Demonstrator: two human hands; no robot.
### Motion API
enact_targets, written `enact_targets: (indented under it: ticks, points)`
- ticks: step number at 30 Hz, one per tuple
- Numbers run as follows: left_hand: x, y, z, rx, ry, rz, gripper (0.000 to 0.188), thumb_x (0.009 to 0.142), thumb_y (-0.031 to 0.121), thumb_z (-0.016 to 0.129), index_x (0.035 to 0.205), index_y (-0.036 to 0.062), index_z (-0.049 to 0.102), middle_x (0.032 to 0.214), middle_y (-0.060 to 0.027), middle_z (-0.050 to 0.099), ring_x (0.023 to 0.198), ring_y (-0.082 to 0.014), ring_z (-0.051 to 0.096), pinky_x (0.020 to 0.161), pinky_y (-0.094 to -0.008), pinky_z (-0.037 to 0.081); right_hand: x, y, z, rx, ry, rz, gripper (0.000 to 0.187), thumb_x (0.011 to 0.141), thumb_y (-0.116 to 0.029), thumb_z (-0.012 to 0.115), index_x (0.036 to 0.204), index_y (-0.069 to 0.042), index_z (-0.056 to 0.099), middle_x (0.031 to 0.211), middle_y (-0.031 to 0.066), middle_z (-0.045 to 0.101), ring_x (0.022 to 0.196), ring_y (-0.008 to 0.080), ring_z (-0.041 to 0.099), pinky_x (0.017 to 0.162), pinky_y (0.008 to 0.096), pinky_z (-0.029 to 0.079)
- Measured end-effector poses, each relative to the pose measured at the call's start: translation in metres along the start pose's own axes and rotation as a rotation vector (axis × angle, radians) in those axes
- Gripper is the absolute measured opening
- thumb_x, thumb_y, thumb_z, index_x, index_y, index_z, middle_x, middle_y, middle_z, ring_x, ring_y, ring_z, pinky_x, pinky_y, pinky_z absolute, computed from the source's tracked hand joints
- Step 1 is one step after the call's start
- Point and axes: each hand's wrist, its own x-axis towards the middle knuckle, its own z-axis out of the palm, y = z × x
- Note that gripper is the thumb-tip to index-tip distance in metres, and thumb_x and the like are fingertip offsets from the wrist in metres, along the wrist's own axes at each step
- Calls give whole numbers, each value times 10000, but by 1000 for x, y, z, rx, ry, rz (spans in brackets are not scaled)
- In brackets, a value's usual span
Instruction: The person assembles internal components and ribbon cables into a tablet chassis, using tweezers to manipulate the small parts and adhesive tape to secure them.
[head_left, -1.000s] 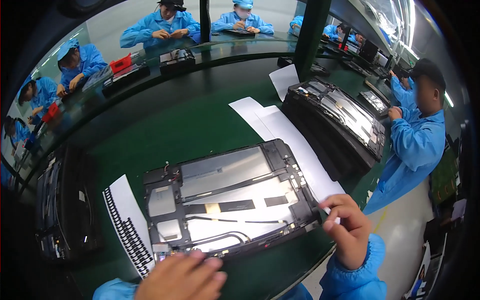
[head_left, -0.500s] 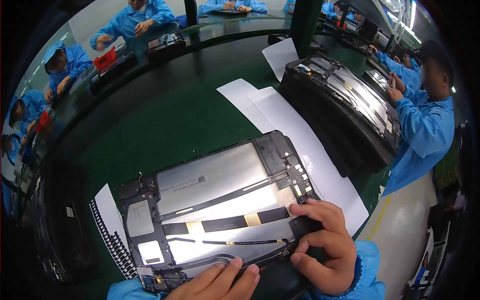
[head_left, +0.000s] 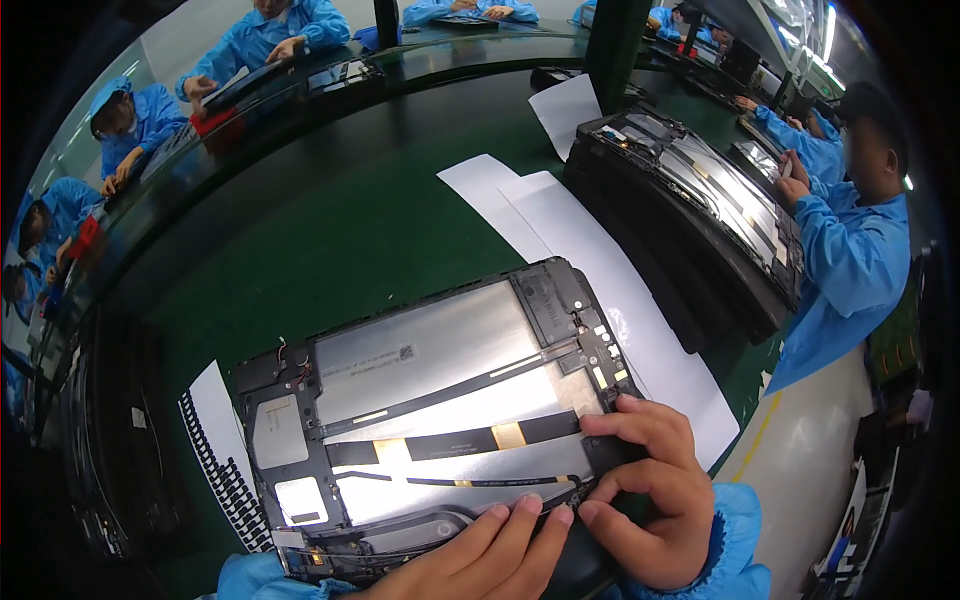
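Observation:
An opened tablet point(head_left: 430, 350) lies in front of me, its silver metal plate, black frame and flat black ribbon cables bare. My left hand point(head_left: 490, 555) rests along the tablet's near edge, fingers stretched out and lying over a thin dark cable there. At the near right corner is my right hand point(head_left: 650, 490), its index fingertip on the black frame. Its thumb and another finger come together by the end of that thin cable; what they pinch, if anything, is too small to make out. The left palm is partly cut off by the lower picture edge.
White sheets point(head_left: 590, 270) lie under and beyond the tablet. A card with black strips point(head_left: 215, 420) sits at its left. Another opened tablet tops a dark stack point(head_left: 690, 230) at the right. A co-worker in blue point(head_left: 850, 240) stands beyond it; several others sit along the far bench.
My left hand has slid right along the tablet's near edge, toward my right hand, uncovering a round mark. My right hand stays in place. A far co-worker now holds up a dark flat panel.

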Motion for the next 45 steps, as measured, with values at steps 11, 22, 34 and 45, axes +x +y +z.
enact_targets:
  ticks: [11,22,34,45]
  points:
    - [21,-10,-34,121,-463,215,314,741,107,483,974,-90,555,1092,-184,514,990,-297,524,774,-345,460,-1,18,-7,-18,-50,-168,191,566,-66,718,744,-62,651,1075,179,540,1045,329,450,903,412,345]
    - [1,0,-5,-21,-204,-18,369,721,130,488,1044,-44,530,1104,-144,505,981,-286,507,794,-345,443,-1,11,-5,-77,-21,-207,171,551,-32,716,701,-54,636,920,106,599,950,297,489,837,386,385]
    - [-3,1,-50,21,-256,19,326,675,50,543,978,-69,560,1026,-195,553,948,-335,550,796,-396,469,-6,7,6,-127,79,-339,182,556,-26,711,724,-33,641,850,86,596,917,275,513,801,376,399]
    - [-8,22,-110,44,-388,-365,328,662,124,628,959,-6,577,1100,-213,511,1072,-367,460,896,-453,350,-13,17,5,-38,260,-236,396,603,-22,701,969,7,553,1104,193,482,997,324,482,881,390,365]
